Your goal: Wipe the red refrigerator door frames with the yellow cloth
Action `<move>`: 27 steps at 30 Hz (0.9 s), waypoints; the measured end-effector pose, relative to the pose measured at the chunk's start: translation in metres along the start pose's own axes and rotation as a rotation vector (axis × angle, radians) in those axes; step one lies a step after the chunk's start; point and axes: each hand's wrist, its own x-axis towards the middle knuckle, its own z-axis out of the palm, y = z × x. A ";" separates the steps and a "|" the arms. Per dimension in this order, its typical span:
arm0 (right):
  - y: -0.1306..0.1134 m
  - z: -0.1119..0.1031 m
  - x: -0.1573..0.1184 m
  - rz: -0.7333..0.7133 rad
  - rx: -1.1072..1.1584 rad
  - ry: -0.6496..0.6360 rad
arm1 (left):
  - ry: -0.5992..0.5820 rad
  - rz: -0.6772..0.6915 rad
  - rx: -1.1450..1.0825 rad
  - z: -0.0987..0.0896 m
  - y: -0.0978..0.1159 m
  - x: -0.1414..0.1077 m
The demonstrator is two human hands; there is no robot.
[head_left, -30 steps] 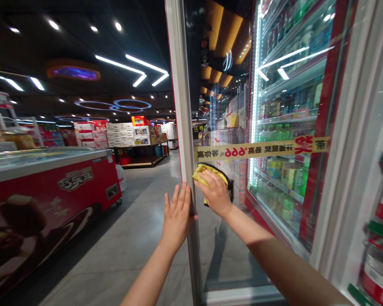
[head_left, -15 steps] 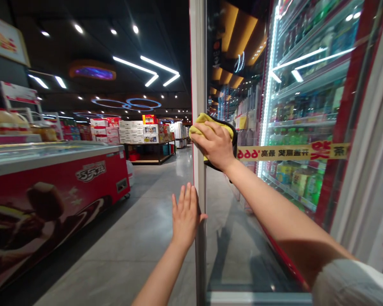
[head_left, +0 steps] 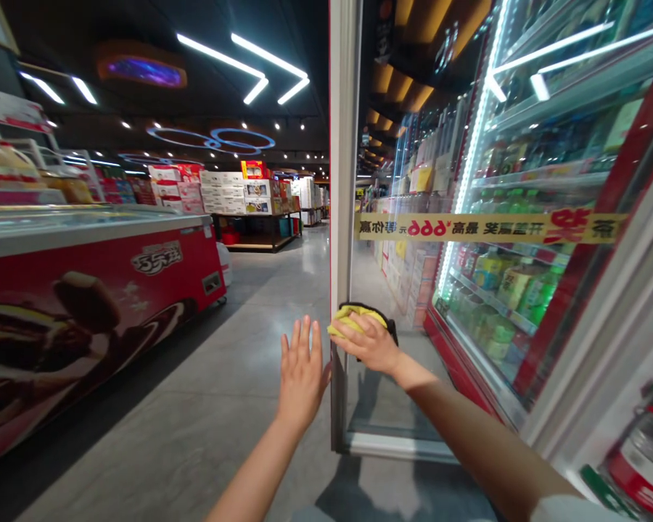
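A glass door (head_left: 392, 406) with a pale metal frame (head_left: 344, 181) stands open in front of me. My right hand (head_left: 371, 341) is wrapped over a yellow cloth (head_left: 353, 319) with a dark edge, pressed on the door's frame and the glass beside it, below the printed yellow strip (head_left: 490, 228). My left hand (head_left: 302, 370) is just left of the frame and lower than the cloth, its fingers stretched upward and its thumb side at the frame's outer edge.
A red chest freezer (head_left: 157, 297) stands at the left. Boxes (head_left: 223, 192) are stacked on a display farther back. Lit shelves of bottles (head_left: 500, 275) show at the right, and a large bottle (head_left: 647, 449) is at the lower right.
My right hand has slid down the door frame with the cloth, from above the yellow strip's level to below it. My left hand stays beside the frame. The view has tilted downward.
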 end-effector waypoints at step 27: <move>0.014 -0.017 -0.006 0.430 -0.048 -0.064 | -0.002 0.094 -0.202 0.017 0.043 0.038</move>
